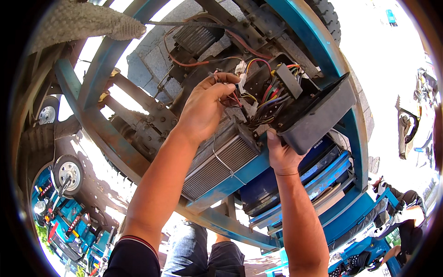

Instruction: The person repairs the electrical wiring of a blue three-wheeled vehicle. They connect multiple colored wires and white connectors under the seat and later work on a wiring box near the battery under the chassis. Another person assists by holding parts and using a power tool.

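Observation:
My left hand [205,106] is closed in a pinch on thin wires beside a white plug connector [241,68]; its fingertips hide part of what they grip. Below it, my right hand [285,154] is wrapped round the lower edge of an open black plastic box [323,115], thumb on the near side, fingers hidden underneath. A tangle of coloured wires [273,98] runs out of the box toward my left hand. Just below the wires sits a finned metal unit [219,159], with a pale thin cord across its fins.
A blue steel vehicle frame [318,32] surrounds the work. A ribbed motor [199,39] and an axle lie beyond my left hand. Dark blue batteries [263,194] sit below my right hand. Wheels [68,174] stand at the left; a person [408,217] is at the lower right.

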`<state>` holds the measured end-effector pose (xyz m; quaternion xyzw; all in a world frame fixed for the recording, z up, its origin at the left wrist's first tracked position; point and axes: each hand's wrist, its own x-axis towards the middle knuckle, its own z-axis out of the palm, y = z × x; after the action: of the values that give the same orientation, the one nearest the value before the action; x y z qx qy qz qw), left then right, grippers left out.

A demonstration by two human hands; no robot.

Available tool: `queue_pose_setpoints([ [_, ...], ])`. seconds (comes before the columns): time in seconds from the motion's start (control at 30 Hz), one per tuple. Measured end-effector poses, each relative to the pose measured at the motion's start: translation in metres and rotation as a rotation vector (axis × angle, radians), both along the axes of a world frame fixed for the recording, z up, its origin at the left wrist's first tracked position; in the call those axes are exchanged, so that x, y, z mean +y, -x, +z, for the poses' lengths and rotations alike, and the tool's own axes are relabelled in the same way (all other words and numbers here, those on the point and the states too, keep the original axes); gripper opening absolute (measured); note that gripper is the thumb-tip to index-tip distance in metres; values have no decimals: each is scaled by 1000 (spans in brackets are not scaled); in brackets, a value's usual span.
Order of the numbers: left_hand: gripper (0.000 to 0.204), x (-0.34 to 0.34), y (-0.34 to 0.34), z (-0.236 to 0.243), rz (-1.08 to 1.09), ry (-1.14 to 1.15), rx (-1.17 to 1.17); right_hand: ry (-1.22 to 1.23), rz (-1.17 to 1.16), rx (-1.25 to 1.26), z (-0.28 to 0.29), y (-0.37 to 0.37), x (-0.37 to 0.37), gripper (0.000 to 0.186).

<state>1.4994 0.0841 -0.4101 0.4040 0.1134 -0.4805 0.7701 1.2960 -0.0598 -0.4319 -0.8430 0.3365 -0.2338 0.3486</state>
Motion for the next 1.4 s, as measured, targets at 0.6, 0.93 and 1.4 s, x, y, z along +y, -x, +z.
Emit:
queue_pose_setpoints([
  [0.6,20,1,11,-20,42,-27,-51,-12,-27,-8,-1,-1,-1,90],
  [0.93,28,-7,18,-12,-40,-432,-418,9,-9,3,-1,-1,-2,88],
  [1.4,34,-22,5,9,-272,-562,-330,36,-1,21,1,0,-3,84],
])
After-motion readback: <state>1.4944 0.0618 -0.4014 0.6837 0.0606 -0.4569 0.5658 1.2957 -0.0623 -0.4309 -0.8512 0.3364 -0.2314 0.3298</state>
